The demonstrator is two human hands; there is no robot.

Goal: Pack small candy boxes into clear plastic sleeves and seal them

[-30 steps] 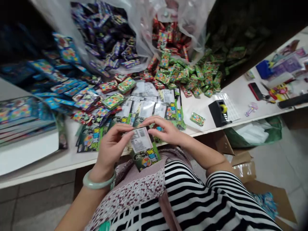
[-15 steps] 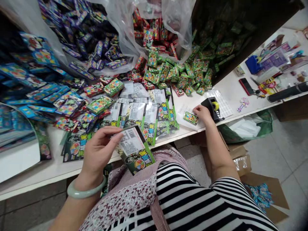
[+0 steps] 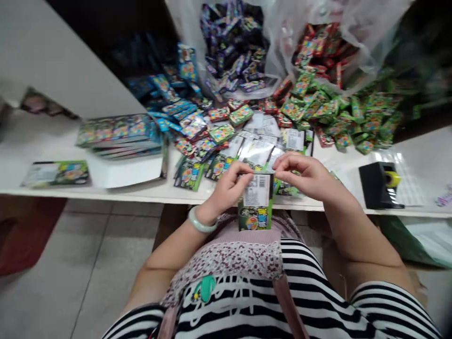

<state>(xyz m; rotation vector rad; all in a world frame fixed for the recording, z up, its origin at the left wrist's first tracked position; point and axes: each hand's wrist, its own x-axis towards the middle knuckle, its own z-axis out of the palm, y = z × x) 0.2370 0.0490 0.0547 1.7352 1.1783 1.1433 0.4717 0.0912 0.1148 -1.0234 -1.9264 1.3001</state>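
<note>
My left hand (image 3: 231, 188), with a pale bangle at the wrist, pinches the upper left edge of a black and green printed packet (image 3: 257, 200) with a white label. The packet hangs at the table's front edge, over my lap. Beside its upper right corner is my right hand (image 3: 303, 175), thumb and fingers pinched together; anything between them is too small to make out. Behind both hands lie more labelled packets (image 3: 190, 173), partly overlapping.
Piles of small blue (image 3: 169, 106), purple (image 3: 236, 70), red (image 3: 328, 47) and green packs (image 3: 374, 117) fill the back. A black tape dispenser (image 3: 377, 186) stands at the right. A white tray (image 3: 123, 175) of stacked packets is at the left.
My right hand has left the small green pack near the tape dispenser and come to the held packet's top. The view has turned left; my left hand still holds the packet.
</note>
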